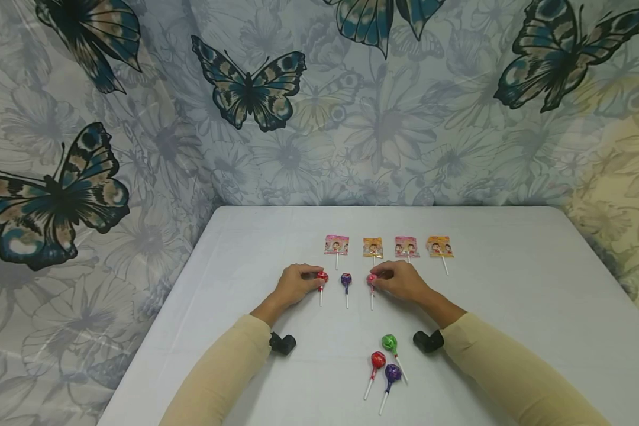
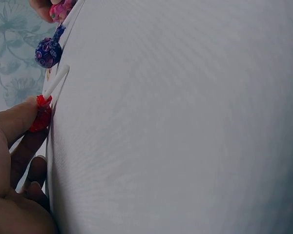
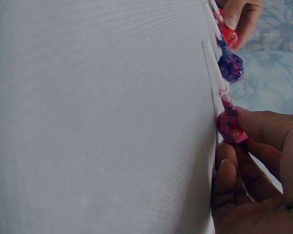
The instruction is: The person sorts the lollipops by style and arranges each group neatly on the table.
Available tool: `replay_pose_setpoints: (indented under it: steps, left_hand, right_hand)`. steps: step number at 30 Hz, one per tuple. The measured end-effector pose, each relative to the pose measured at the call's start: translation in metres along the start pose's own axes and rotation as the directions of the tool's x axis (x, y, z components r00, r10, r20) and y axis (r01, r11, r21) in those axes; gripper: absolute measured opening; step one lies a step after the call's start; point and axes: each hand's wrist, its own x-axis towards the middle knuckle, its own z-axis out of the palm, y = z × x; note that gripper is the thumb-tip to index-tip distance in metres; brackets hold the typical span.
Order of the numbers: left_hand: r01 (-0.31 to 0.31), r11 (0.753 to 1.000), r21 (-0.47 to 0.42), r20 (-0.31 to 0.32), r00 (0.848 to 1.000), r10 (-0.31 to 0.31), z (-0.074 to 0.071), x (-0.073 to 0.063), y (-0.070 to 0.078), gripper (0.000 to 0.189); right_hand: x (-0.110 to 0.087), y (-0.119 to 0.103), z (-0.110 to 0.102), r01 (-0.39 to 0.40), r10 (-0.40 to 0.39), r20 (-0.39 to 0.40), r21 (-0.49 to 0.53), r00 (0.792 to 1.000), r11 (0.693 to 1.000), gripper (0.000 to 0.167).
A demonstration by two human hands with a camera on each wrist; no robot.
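Observation:
My left hand [image 1: 297,284] pinches the head of a red lollipop [image 2: 42,115] between thumb and fingers, its white stick pointing toward me in the head view. Over to the right, my right hand [image 1: 402,280] pinches a pink lollipop [image 3: 231,126] in the same manner. Between the two hands lies a purple lollipop [image 1: 346,279] that neither touches. These three form a row across the white table [image 1: 218,378], sticks toward me.
Behind the row lie flat-wrapped lollipops, two pink [image 1: 336,244] [image 1: 406,246] and two orange [image 1: 373,247] [image 1: 439,246]. Nearer me are loose green [image 1: 389,342], red [image 1: 378,360] and purple [image 1: 393,373] lollipops. A butterfly-patterned cloth [image 1: 351,148] hangs beyond the table.

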Motion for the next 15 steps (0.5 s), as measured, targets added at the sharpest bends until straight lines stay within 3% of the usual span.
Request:
replay_pose_setpoints:
  steps: [15]
  left_hand:
    - [0.017, 1.0, 0.005, -0.002, 1.0, -0.017, 0.0004, 0.0002, -0.0002, 0.03]
  right_hand:
    - [0.0008, 0.0003, 0.0008, -0.013, 0.013, -0.005, -0.012, 1.0, 1.0, 0.019]
